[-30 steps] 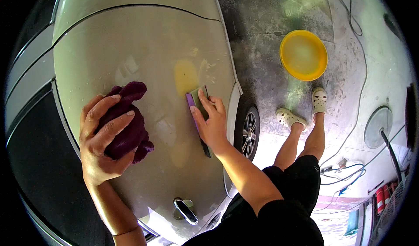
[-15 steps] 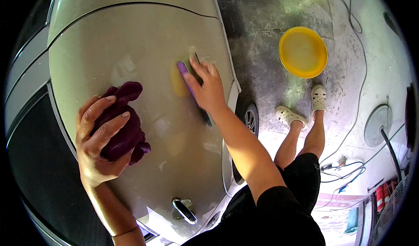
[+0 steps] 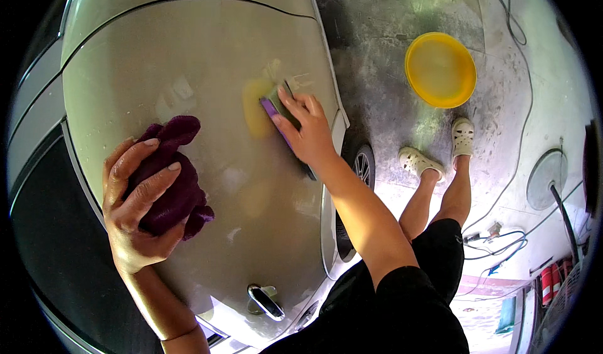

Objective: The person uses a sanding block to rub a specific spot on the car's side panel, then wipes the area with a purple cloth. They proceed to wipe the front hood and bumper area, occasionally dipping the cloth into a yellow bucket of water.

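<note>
Grey car door (image 3: 207, 71), L hand (image 3: 135, 209) grip clamped on purple rag (image 3: 173, 187), R hand (image 3: 308, 134) on sanding block (image 3: 276, 106); dusty concrete floor (image 3: 383, 71).

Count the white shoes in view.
2. One white shoe on the concrete floor beside the car wheel; the other shoe just below the yellow basin.

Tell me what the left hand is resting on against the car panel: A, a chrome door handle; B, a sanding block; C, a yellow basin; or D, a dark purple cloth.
D: the left hand lies spread over a bunched dark purple cloth on the car panel, while the yellow basin sits on the floor and the sanding block is under the right hand.
</note>
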Demonstrator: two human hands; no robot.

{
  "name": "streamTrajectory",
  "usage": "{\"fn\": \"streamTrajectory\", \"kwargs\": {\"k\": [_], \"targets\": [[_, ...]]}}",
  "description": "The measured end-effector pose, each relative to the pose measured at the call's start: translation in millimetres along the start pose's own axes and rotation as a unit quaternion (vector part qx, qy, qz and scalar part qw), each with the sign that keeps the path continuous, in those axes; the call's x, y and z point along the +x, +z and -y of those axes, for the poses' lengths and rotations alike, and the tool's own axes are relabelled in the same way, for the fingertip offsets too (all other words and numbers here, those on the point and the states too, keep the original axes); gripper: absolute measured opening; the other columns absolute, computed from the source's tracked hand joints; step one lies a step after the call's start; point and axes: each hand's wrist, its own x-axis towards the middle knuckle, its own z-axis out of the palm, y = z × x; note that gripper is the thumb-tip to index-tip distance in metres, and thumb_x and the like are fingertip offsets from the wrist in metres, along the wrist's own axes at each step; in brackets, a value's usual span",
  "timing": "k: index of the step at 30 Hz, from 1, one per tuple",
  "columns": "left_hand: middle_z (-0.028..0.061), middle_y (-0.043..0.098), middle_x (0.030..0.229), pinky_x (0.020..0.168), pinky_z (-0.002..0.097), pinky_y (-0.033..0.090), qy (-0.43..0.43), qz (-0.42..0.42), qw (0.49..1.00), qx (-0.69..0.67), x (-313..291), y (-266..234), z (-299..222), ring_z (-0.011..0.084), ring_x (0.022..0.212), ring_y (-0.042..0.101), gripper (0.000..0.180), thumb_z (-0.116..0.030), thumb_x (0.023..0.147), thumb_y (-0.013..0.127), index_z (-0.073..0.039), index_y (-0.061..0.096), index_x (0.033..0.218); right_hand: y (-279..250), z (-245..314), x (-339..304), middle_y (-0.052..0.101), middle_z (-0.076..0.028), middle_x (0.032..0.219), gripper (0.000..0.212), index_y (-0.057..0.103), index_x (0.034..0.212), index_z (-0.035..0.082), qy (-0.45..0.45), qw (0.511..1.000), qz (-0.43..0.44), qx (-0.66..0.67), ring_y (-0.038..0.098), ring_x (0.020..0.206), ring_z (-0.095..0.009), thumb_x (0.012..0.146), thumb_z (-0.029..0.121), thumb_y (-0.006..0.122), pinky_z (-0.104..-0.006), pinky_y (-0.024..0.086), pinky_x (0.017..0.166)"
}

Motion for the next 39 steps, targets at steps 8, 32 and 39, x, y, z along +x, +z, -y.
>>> {"fn": "streamTrajectory", "kwargs": {"k": [8, 32, 39], "targets": [[0.0117, 0.065, 0.134, 0.107, 0.0539, 0.048, 0.006, 0.009, 1.000, -0.010, 2, 1, 1, 0.0427, 0.128, 0.057, 0.074, -0.013, 0.038, 0.076, -0.017, 0.079, 0.112, 7, 24, 51, 0.060, -0.017, 0.119, 0.051, 0.066, 0.139, 0.016, -0.064, 0.997, -0.042, 0.003, 0.059, 0.108, -0.037, 0.091, 0.031, 0.077, -0.0456, 0.049, 0.096], [0.0110, 0.066, 0.134, 0.107, 0.0540, 0.049, -0.001, 0.025, 1.000, 0.002, -1, -3, 1, 0.0426, 0.128, 0.057, 0.075, -0.015, 0.037, 0.078, -0.018, 0.079, 0.112, -8, 13, -9, 0.061, -0.022, 0.122, 0.052, 0.065, 0.142, 0.017, 0.026, 0.999, 0.039, 0.021, 0.059, 0.115, -0.038, 0.094, 0.038, 0.073, -0.0444, 0.048, 0.100], [0.0087, 0.066, 0.134, 0.106, 0.0524, 0.050, -0.002, 0.006, 1.000, -0.006, 1, 1, 1, 0.0413, 0.127, 0.057, 0.074, -0.013, 0.038, 0.078, -0.019, 0.080, 0.111, -7, 19, 53, 0.062, -0.017, 0.121, 0.053, 0.066, 0.140, 0.014, 0.012, 0.999, 0.006, -0.049, 0.062, 0.109, -0.032, 0.092, 0.032, 0.078, -0.0397, 0.050, 0.096]]}}
